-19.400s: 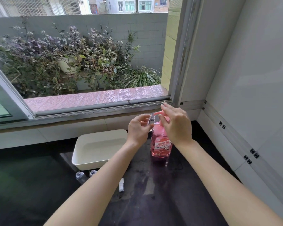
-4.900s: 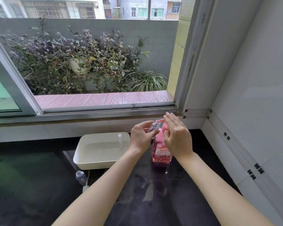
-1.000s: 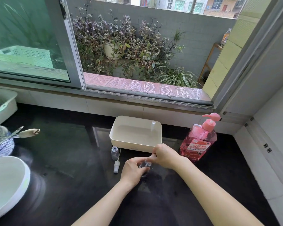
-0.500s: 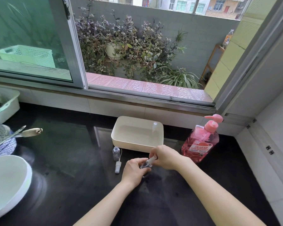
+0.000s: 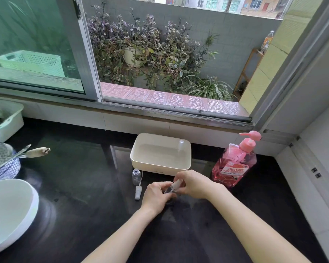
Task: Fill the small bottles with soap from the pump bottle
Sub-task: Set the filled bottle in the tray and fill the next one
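My left hand (image 5: 156,196) grips a small clear bottle (image 5: 169,190) low over the black counter (image 5: 84,186). My right hand (image 5: 193,184) pinches the bottle's white spray cap (image 5: 176,184) at its neck. The pink pump bottle (image 5: 235,164) stands to the right, apart from both hands. Another small clear bottle (image 5: 136,176) stands uncapped in front of the cream tray (image 5: 139,162), with its white spray cap (image 5: 138,192) lying on the counter beside it. A capped small bottle (image 5: 181,146) stands inside the tray at the back right.
A white bowl (image 5: 8,211) sits at the left edge. Behind it are a patterned bowl with a strainer (image 5: 0,160) and a white rack (image 5: 6,120). White tiled wall (image 5: 315,158) closes the right side. The window sill (image 5: 160,112) runs along the back.
Earlier both hands were at the pump bottle, filling a small bottle. Now they have come down to the counter, and my right hand has brought the spray cap onto the bottle's neck.
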### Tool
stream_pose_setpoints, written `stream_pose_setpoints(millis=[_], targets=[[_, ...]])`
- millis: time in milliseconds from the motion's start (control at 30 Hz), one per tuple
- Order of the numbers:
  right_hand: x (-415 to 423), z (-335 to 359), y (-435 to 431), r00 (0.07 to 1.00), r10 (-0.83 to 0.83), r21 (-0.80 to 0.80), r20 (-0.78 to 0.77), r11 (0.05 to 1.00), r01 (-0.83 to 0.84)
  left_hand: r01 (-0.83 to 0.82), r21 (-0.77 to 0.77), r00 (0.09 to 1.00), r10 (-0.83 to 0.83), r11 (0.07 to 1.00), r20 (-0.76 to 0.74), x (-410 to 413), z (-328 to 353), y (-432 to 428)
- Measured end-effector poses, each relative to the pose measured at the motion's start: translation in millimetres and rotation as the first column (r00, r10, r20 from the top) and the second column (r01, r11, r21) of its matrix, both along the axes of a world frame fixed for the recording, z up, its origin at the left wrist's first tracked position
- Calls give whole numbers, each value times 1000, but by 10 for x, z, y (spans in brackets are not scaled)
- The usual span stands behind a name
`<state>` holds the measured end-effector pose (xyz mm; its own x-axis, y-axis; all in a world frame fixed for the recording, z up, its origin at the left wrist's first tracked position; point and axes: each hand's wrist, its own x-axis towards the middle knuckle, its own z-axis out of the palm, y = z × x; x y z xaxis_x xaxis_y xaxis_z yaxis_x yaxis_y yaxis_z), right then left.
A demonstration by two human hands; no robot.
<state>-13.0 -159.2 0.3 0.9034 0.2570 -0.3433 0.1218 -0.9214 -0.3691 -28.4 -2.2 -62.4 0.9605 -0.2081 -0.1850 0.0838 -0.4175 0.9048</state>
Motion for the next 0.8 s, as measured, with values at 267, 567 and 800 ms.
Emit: stream_pose_setpoints(millis=[267,567,800], targets=[[-52,-189,133,966,-242,-26,89,969,246,31,38,997,-33,999,68,-16,-22,-12],[-161,-374,403,819,-560,79,123,829,554,-77,46,986,69,996,153,-51,-153,-37],[-134,-233,359,818,-575,160,3,808,567,-96,46,990,91,994,112,102,-32,-18]])
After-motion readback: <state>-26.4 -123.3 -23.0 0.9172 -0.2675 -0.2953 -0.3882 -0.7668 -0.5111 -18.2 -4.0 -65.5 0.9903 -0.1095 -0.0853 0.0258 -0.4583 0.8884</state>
